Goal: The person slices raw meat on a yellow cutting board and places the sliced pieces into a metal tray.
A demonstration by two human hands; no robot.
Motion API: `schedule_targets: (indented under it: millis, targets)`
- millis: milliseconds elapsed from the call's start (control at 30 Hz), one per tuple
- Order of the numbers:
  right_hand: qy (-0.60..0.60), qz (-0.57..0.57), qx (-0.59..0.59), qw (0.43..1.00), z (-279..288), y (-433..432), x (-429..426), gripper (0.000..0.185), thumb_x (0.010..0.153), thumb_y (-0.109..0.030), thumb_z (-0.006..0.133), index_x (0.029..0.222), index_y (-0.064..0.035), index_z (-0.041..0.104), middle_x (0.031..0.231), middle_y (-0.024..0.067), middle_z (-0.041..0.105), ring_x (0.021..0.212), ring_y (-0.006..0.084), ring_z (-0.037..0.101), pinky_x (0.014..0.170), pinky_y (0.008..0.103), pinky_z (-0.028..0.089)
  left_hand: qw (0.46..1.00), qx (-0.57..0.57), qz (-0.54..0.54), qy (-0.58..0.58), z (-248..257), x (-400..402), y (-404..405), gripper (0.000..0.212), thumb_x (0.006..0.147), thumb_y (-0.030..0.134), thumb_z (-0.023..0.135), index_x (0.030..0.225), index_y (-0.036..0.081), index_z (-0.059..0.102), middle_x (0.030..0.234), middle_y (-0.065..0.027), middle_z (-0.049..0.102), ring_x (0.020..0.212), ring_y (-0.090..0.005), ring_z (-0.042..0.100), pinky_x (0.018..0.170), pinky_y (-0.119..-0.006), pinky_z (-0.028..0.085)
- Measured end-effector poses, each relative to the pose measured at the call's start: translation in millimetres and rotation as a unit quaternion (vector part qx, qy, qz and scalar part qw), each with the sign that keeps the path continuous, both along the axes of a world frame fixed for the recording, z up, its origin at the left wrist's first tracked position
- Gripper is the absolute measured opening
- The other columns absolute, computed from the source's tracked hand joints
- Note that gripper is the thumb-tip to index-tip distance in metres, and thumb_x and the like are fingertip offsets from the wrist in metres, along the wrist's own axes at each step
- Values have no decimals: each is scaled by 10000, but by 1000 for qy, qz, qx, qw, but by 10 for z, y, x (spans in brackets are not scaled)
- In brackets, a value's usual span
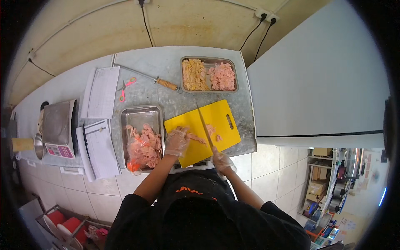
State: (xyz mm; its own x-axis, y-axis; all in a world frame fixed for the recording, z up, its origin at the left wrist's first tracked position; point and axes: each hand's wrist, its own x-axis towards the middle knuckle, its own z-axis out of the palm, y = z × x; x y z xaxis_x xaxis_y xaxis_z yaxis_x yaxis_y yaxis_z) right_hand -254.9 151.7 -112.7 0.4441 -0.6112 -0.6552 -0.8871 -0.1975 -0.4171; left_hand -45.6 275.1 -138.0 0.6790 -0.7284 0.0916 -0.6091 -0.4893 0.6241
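My left hand (pixel 177 142), in a clear plastic glove, presses on the end of a strip of raw meat (pixel 197 138) on the yellow cutting board (pixel 184 156). My right hand (pixel 221 161), gloved too, grips the handle of a long knife (pixel 204 125), whose blade lies across the board just right of the strip. Small cut pieces (pixel 211 128) are on the blade's other side. Left of the board, a steel tray (pixel 142 110) holds raw meat (pixel 150 140) and a plastic bag with orange parts (pixel 135 147).
Behind the board stands a second steel tray (pixel 209 91) with yellowish pieces (pixel 194 75) and pink pieces (pixel 222 77). A honing steel (pixel 165 83), scissors (pixel 124 89), papers (pixel 103 93) and a weighing scale (pixel 57 125) are to the left. A large pale cabinet (pixel 312 78) borders the right side.
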Motion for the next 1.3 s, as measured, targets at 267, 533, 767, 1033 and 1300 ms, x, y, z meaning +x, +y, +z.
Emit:
schedule_targets:
  millis: [267, 533, 767, 1033, 1300]
  targets:
    - [-47, 51, -44, 997, -191, 499, 420, 829, 970, -657, 134, 939, -17, 659, 850, 222, 674, 902, 442, 633, 867, 497, 442, 983, -16, -176, 47, 10, 205, -30, 209, 811, 274, 607, 838, 78, 670, 828, -171, 622, 814, -386, 609, 709, -501, 467]
    - [-37, 63, -16, 997, -103, 813, -101, 840, 949, -691, 163, 1056, -22, 660, 943, 315, 652, 1036, 464, 601, 886, 533, 436, 991, -16, -135, 8, -276, 148, -6, 151, 784, 249, 624, 773, 107, 673, 764, -124, 644, 764, -339, 635, 681, -475, 487]
    - [-54, 17, -15, 998, -137, 725, 25, 907, 939, -725, 133, 850, 13, 652, 796, 265, 646, 846, 443, 618, 754, 529, 442, 989, 25, -148, 10, -155, 98, -45, 162, 816, 244, 608, 815, 92, 662, 789, -141, 648, 785, -351, 639, 688, -478, 493]
    - [102, 38, 119, 987, 641, 631, -478, 889, 941, -728, 159, 752, -22, 666, 755, 193, 645, 806, 353, 634, 736, 477, 458, 997, -72, -26, -33, -312, 353, -119, 118, 837, 194, 583, 831, 77, 591, 800, -128, 610, 804, -330, 617, 729, -463, 494]
    - [25, 149, -184, 971, 562, -778, -290, 505, 924, -496, 553, 1052, -14, 635, 886, 231, 675, 862, 416, 651, 765, 480, 507, 990, -50, -104, -85, -255, 45, -32, 301, 806, 272, 634, 1044, 89, 654, 1079, -139, 610, 991, -336, 593, 863, -464, 480]
